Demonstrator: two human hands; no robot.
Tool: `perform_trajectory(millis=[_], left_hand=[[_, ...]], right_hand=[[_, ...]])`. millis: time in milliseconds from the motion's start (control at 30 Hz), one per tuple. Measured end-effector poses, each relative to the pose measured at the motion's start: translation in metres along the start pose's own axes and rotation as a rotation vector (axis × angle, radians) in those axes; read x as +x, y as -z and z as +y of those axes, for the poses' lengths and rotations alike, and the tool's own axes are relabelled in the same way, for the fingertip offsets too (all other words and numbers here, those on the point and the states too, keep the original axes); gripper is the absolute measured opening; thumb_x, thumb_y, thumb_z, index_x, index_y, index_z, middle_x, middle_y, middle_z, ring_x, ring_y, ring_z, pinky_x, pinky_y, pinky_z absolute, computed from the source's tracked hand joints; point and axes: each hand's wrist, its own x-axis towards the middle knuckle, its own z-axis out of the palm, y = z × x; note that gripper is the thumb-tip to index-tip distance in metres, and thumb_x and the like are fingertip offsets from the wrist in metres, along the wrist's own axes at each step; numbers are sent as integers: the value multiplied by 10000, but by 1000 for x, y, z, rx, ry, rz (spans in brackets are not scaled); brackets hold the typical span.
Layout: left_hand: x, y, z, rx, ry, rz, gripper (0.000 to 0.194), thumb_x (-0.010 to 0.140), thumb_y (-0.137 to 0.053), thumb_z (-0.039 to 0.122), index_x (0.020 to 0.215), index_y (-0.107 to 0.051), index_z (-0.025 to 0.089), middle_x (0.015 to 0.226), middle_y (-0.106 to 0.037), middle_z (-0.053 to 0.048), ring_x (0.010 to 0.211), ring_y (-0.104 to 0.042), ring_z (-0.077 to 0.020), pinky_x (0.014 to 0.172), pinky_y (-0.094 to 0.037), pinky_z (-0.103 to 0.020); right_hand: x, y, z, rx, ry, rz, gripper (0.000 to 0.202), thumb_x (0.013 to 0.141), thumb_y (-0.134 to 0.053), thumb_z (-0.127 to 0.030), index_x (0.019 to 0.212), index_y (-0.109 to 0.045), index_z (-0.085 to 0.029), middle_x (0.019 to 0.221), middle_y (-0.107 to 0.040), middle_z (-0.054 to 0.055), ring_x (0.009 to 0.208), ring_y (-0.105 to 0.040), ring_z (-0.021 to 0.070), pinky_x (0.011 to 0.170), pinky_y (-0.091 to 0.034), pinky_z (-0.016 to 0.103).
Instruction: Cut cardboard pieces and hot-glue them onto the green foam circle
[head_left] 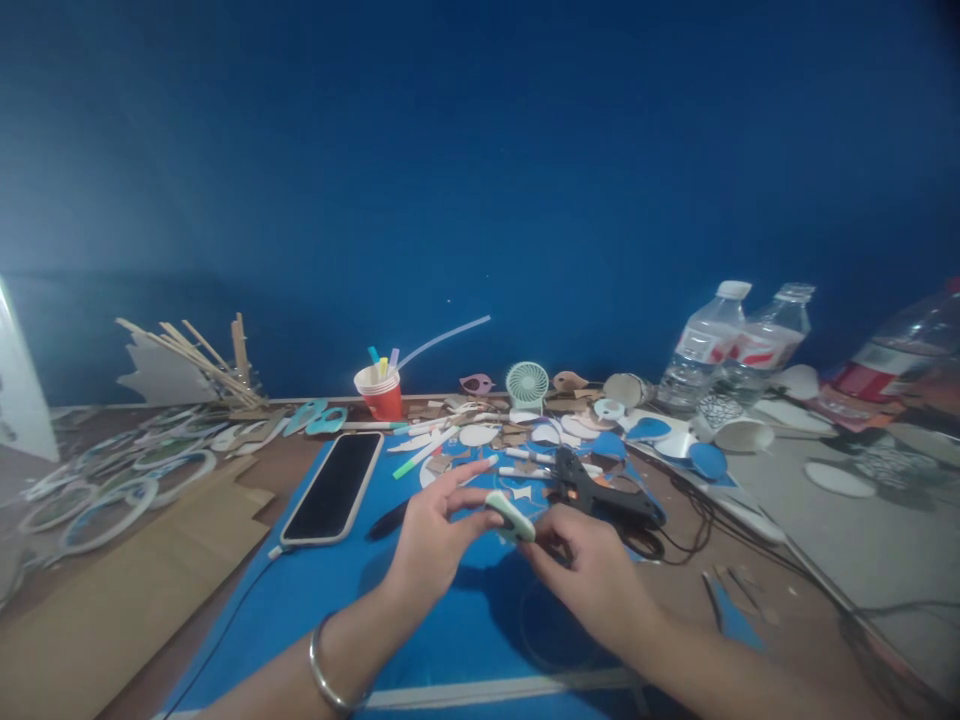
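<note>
Over the blue mat, a small pale green cut-out piece with a dark patch is held between my two hands. My left hand pinches its left end between thumb and fingers, the index finger stretched out above. At its lower right end, my right hand grips it with curled fingers. Just beyond my right hand lies a black glue gun. A dark, slim object is partly hidden behind my left hand.
Left of my hands is a phone on a cable. Behind stand a red cup with markers and a small fan. Bottles stand at right. Cut-outs and scraps litter the back; brown cardboard lies left.
</note>
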Motion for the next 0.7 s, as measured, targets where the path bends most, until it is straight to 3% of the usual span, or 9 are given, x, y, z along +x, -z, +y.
perform_trajectory(millis=[167,300,467,700], left_hand=[[-4,10,-13,297,-416,-20,439,708,-642,148,1111,-494,238,928,-685,-20,948,-590,-198,903,-408,-382],[-4,13,-19,471,-712,82,365,682,-659,120,1005,-537,237,901,-662,-38,932,-559,-209,832,-442,-389],[-5,13,-12,581,-807,114,305,683,-655,114,953,-567,226,860,-656,-38,882,-559,-197,777,-456,-355],[-8,12,-13,539,-705,152,168,687,-658,183,837,-595,226,732,-655,-23,784,-570,-192,709,-446,-312]], right_hand=[[7,11,10,-135,416,117,108,768,-497,-77,756,-576,-151,680,-594,46,651,-520,164,601,-411,281],[10,18,14,-319,538,130,87,791,-515,-99,794,-591,-140,721,-620,58,688,-512,175,622,-402,313],[9,16,14,-425,595,110,84,793,-526,-110,807,-606,-134,722,-624,55,706,-522,176,637,-400,321],[5,13,14,-361,549,112,104,793,-508,-109,838,-593,-147,740,-629,53,726,-537,171,661,-412,318]])
